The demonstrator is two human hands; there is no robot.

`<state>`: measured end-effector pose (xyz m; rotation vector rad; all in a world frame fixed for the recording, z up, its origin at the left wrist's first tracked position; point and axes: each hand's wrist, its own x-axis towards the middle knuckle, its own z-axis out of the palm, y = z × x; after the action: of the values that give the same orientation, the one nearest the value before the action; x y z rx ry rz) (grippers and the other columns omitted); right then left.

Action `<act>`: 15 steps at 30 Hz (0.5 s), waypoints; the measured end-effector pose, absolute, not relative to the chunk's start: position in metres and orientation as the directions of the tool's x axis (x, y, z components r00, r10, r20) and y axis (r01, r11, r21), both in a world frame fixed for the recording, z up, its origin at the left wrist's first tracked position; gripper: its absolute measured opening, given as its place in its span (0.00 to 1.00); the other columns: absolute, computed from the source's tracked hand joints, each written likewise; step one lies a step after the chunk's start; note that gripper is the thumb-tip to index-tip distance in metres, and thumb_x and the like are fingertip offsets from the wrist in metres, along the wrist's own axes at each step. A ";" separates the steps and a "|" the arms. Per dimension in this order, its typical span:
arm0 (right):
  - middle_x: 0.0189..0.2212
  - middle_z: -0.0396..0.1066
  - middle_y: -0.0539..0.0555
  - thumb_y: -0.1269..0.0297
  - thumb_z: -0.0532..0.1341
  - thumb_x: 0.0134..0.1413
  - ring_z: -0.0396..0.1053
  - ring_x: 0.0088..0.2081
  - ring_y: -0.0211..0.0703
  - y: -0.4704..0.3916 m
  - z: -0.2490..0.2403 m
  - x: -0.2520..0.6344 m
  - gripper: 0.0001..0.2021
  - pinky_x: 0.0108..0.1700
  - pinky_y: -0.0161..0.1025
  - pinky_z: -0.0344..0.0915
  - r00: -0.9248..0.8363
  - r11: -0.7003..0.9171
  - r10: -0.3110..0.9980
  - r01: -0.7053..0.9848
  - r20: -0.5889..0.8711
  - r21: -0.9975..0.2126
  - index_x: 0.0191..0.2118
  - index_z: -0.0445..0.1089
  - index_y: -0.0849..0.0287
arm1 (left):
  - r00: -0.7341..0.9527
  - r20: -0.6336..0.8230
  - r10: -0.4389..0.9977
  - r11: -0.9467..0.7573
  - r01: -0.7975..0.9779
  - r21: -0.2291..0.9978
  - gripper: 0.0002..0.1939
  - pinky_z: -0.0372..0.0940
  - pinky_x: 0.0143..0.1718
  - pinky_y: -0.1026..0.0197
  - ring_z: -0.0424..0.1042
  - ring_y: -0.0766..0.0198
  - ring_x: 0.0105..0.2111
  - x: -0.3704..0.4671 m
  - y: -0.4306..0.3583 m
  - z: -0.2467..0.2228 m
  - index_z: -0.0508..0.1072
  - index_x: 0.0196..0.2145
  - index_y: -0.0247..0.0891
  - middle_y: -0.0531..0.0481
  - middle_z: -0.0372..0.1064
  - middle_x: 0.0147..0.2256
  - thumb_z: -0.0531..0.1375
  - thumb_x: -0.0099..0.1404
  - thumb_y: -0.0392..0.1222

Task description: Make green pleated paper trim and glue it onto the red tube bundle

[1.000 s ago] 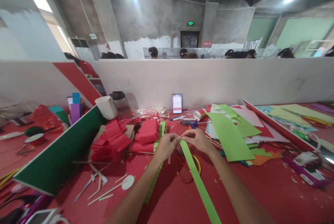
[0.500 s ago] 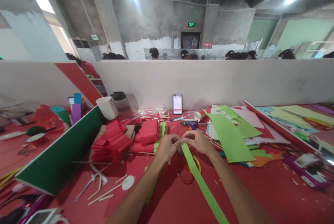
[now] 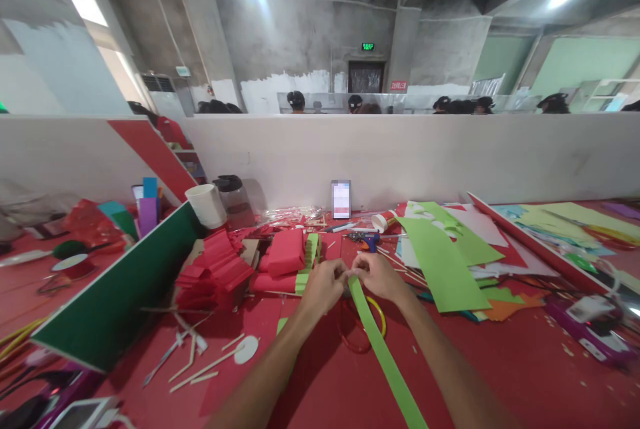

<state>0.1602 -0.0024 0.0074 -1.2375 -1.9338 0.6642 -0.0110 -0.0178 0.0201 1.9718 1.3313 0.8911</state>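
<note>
Lower end of the long, narrow lime-green paper strip (image 3: 382, 352) has swung slightly leftward since the previous frame; both hands sit a little lower in view. Left hand (image 3: 324, 284): thumb and fingers pinched on the strip's upper end. Right hand (image 3: 379, 274): likewise clamped there, just beside the left — exact fingertip contact partly hidden. Strip runs down between the forearms, over the red desk (image 3: 345, 389), crossing red-and-yellow looped handles (image 3: 383, 319). Left of the hands: folded red paper bundle (image 3: 285, 252). Beyond them: blue glue gun (image 3: 371, 241). Right: large lime-green paper sheet (image 3: 447, 269). Smartphone with lit screen (image 3: 341, 199) — upright against the white partition (image 3: 415, 155).
</note>
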 end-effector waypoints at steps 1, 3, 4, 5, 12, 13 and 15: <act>0.25 0.74 0.53 0.68 0.61 0.50 0.70 0.28 0.43 -0.002 0.008 0.161 0.04 0.31 0.36 0.62 -0.269 0.394 0.917 0.500 0.294 -0.771 0.27 0.71 0.59 | 0.271 0.220 0.937 -0.338 0.545 0.767 0.13 0.52 0.20 0.67 0.65 0.66 0.19 -0.011 -0.017 0.019 0.72 0.24 0.37 0.53 0.67 0.19 0.56 0.61 0.46; 0.27 0.75 0.53 0.66 0.61 0.51 0.71 0.30 0.43 -0.002 0.011 0.162 0.04 0.34 0.37 0.64 -0.278 0.385 0.916 0.405 0.289 -0.829 0.29 0.71 0.59 | 0.263 0.264 0.928 -0.367 0.525 0.768 0.13 0.56 0.23 0.67 0.67 0.65 0.22 -0.011 -0.015 0.018 0.72 0.26 0.37 0.52 0.69 0.21 0.55 0.62 0.46; 0.29 0.75 0.53 0.65 0.61 0.51 0.71 0.31 0.43 -0.002 0.013 0.163 0.04 0.35 0.37 0.65 -0.274 0.382 0.915 0.355 0.295 -0.853 0.31 0.72 0.59 | 0.259 0.283 0.924 -0.378 0.502 0.777 0.13 0.57 0.24 0.66 0.67 0.64 0.23 -0.011 -0.014 0.017 0.73 0.27 0.37 0.52 0.69 0.22 0.55 0.63 0.46; 0.29 0.74 0.52 0.64 0.61 0.51 0.71 0.32 0.43 -0.002 0.015 0.163 0.05 0.35 0.37 0.65 -0.262 0.379 0.916 0.311 0.305 -0.871 0.33 0.72 0.59 | 0.255 0.297 0.920 -0.386 0.471 0.793 0.13 0.59 0.26 0.66 0.68 0.64 0.24 -0.011 -0.013 0.016 0.73 0.28 0.37 0.51 0.70 0.24 0.54 0.63 0.46; 0.29 0.72 0.51 0.62 0.64 0.49 0.69 0.31 0.41 0.000 0.016 0.163 0.08 0.35 0.36 0.66 -0.133 0.372 0.926 0.149 0.354 -0.916 0.35 0.71 0.58 | 0.196 0.313 0.929 -0.357 0.265 0.896 0.12 0.67 0.32 0.62 0.73 0.60 0.33 -0.007 -0.015 0.020 0.74 0.39 0.38 0.48 0.75 0.34 0.57 0.62 0.45; 0.28 0.72 0.50 0.62 0.64 0.49 0.69 0.31 0.40 0.001 0.016 0.163 0.08 0.34 0.36 0.66 -0.120 0.362 0.930 0.130 0.348 -0.923 0.35 0.72 0.59 | 0.200 0.309 0.930 -0.354 0.259 0.899 0.12 0.68 0.32 0.62 0.73 0.59 0.33 -0.007 -0.015 0.021 0.74 0.40 0.38 0.48 0.75 0.34 0.57 0.61 0.45; 0.28 0.72 0.50 0.61 0.65 0.48 0.69 0.30 0.40 0.001 0.017 0.163 0.09 0.33 0.36 0.66 -0.115 0.338 0.938 0.099 0.327 -0.936 0.35 0.72 0.59 | 0.196 0.308 0.931 -0.351 0.245 0.904 0.13 0.68 0.32 0.62 0.74 0.59 0.33 -0.006 -0.015 0.021 0.74 0.41 0.38 0.48 0.75 0.33 0.59 0.60 0.45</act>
<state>0.1631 0.0008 0.0167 -0.9863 -1.5079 0.9623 -0.0060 -0.0152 0.0208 1.7417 1.1107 1.1879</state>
